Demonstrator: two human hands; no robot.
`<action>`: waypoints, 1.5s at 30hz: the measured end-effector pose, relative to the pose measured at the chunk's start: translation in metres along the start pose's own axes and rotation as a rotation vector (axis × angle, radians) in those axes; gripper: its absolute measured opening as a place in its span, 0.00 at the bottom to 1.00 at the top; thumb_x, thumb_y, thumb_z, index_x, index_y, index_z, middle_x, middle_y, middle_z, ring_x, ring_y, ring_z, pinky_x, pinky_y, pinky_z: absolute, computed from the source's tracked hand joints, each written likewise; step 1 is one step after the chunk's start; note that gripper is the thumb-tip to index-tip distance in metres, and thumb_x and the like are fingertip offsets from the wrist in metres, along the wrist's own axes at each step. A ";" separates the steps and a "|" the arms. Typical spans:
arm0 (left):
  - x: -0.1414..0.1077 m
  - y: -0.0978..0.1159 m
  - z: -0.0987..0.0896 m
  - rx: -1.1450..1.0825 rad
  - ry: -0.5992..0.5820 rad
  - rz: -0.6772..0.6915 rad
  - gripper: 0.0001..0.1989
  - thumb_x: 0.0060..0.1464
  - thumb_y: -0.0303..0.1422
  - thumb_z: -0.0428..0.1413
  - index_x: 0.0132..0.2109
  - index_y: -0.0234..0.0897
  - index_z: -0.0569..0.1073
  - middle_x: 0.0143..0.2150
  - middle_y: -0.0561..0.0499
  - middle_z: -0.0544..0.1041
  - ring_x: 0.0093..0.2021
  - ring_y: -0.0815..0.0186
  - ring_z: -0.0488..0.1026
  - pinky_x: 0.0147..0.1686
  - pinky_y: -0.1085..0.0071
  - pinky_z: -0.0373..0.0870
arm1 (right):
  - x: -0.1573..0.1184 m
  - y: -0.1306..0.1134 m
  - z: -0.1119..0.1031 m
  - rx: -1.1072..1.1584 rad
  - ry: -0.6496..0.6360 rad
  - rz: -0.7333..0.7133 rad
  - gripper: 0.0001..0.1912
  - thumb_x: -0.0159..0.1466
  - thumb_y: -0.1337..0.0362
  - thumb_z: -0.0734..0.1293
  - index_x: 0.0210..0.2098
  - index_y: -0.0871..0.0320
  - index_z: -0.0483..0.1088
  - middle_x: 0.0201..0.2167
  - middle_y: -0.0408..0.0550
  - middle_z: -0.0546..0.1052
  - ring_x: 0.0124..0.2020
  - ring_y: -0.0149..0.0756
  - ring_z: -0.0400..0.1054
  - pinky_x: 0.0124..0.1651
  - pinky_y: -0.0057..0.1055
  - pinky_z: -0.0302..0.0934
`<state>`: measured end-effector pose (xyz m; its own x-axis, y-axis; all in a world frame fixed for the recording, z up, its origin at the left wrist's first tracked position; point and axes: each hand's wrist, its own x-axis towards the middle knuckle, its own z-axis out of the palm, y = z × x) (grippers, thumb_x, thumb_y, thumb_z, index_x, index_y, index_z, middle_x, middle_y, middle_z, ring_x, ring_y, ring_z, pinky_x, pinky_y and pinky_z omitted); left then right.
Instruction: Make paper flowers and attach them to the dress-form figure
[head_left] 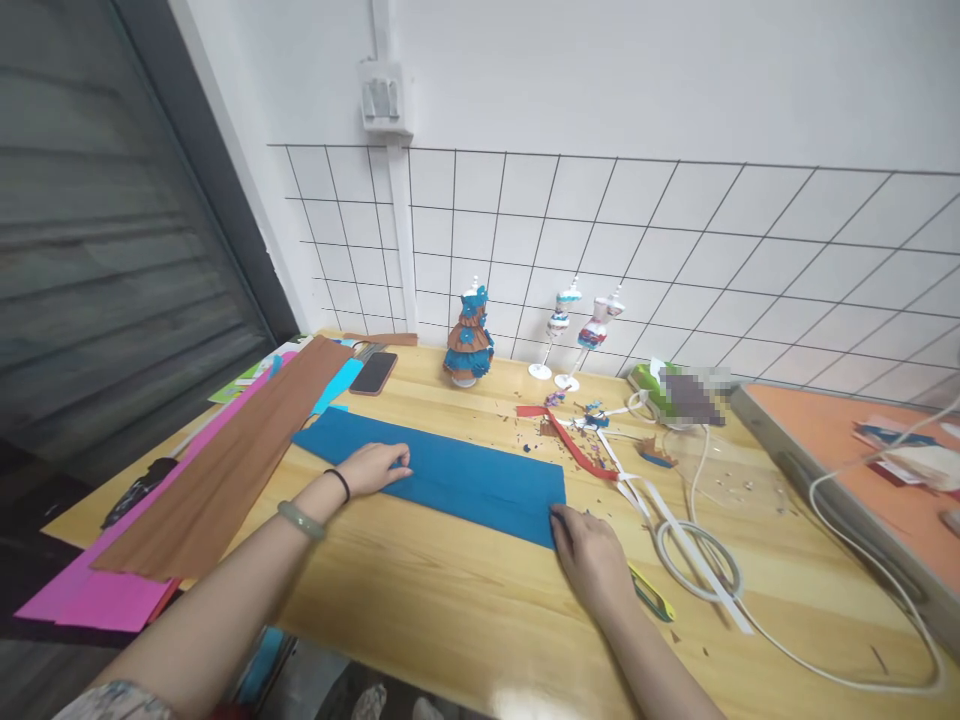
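Observation:
A long folded strip of blue crepe paper lies flat and slantwise on the wooden table. My left hand rests on its near edge, left of the middle, with the fingers curled in and nothing visible between them. At the paper's right end, my right hand has its thumb and fingers closed at the near corner. The fingertips are partly hidden there. A yellow-green utility knife lies just right of my right wrist.
Brown crepe paper and pink sheets are stacked at left, near a phone. A paper-dressed mini dress form and two smaller figures on stands stand behind. Paper scraps, a red strip and a white cable lie at right.

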<state>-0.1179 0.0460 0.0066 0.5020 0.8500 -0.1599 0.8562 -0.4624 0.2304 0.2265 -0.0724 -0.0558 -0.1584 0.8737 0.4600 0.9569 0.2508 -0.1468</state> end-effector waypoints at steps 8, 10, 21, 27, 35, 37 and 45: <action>-0.002 0.002 -0.001 -0.024 0.024 -0.011 0.11 0.54 0.41 0.48 0.36 0.41 0.68 0.34 0.52 0.75 0.35 0.63 0.71 0.32 0.74 0.61 | -0.001 -0.001 -0.003 0.022 0.013 -0.004 0.15 0.65 0.62 0.54 0.38 0.60 0.70 0.28 0.52 0.78 0.29 0.40 0.71 0.34 0.33 0.59; -0.004 0.001 -0.001 -0.030 0.041 -0.003 0.11 0.55 0.41 0.47 0.36 0.41 0.69 0.34 0.52 0.75 0.35 0.63 0.72 0.33 0.74 0.61 | -0.002 0.000 -0.005 0.038 0.016 -0.002 0.15 0.65 0.62 0.54 0.39 0.61 0.70 0.29 0.53 0.78 0.30 0.40 0.72 0.34 0.34 0.60; -0.013 -0.002 0.003 -0.045 0.095 0.066 0.12 0.60 0.39 0.41 0.38 0.40 0.66 0.34 0.52 0.75 0.34 0.64 0.72 0.31 0.74 0.59 | -0.002 -0.002 -0.011 0.144 0.004 0.045 0.12 0.64 0.60 0.58 0.41 0.58 0.67 0.34 0.52 0.76 0.36 0.41 0.71 0.40 0.37 0.64; -0.010 -0.004 0.004 -0.035 0.072 0.104 0.12 0.61 0.39 0.41 0.36 0.39 0.66 0.32 0.53 0.75 0.33 0.65 0.72 0.30 0.73 0.59 | -0.001 -0.004 -0.010 0.318 0.009 0.121 0.09 0.64 0.62 0.58 0.41 0.56 0.67 0.34 0.50 0.76 0.36 0.37 0.71 0.39 0.33 0.67; -0.011 -0.005 0.015 0.092 0.088 0.084 0.14 0.62 0.37 0.39 0.36 0.38 0.65 0.33 0.52 0.74 0.32 0.64 0.72 0.30 0.72 0.60 | -0.003 -0.004 -0.009 0.329 0.037 0.088 0.10 0.65 0.64 0.56 0.40 0.56 0.66 0.34 0.52 0.74 0.36 0.38 0.71 0.38 0.33 0.68; -0.011 -0.004 0.017 0.123 0.085 0.070 0.14 0.62 0.37 0.39 0.36 0.38 0.66 0.33 0.51 0.74 0.32 0.64 0.72 0.30 0.71 0.60 | -0.003 -0.004 -0.008 0.299 0.023 0.089 0.11 0.65 0.63 0.55 0.40 0.56 0.67 0.35 0.53 0.75 0.36 0.39 0.72 0.37 0.34 0.68; -0.011 -0.002 0.021 0.204 0.104 0.082 0.14 0.61 0.35 0.40 0.36 0.37 0.68 0.31 0.49 0.73 0.32 0.63 0.71 0.29 0.70 0.63 | 0.002 -0.007 -0.006 0.180 -0.020 0.070 0.13 0.66 0.63 0.54 0.41 0.55 0.68 0.34 0.52 0.76 0.34 0.39 0.72 0.36 0.34 0.68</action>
<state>-0.1223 0.0319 -0.0122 0.5644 0.8242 -0.0465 0.8255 -0.5631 0.0378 0.2210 -0.0753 -0.0484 -0.0990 0.8993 0.4260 0.9069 0.2578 -0.3333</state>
